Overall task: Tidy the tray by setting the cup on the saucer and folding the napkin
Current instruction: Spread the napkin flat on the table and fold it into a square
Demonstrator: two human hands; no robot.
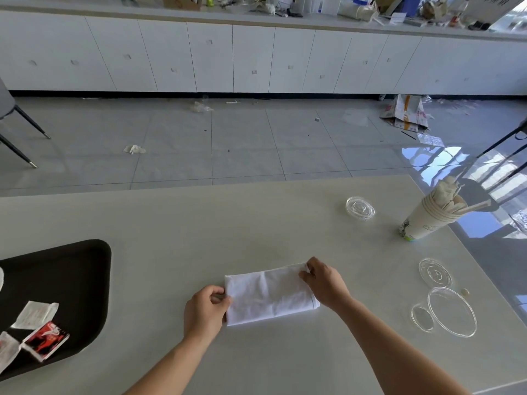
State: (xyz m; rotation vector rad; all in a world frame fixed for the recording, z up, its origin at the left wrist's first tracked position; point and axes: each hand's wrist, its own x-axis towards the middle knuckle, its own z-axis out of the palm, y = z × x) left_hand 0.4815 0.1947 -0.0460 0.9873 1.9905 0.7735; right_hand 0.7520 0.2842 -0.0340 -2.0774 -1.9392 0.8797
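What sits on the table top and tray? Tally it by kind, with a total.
White napkin: 1
Black tray: 1
Sachets on the tray: 3
Clear plastic lids: 4
Stack of paper cups: 1
Total: 10

Left hand (206,309) pinched closed, right hand (323,283) pinching, forearms extended

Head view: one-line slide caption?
Both hands, left hand and right hand, pinch opposite ends of the folded white napkin beside the black tray.
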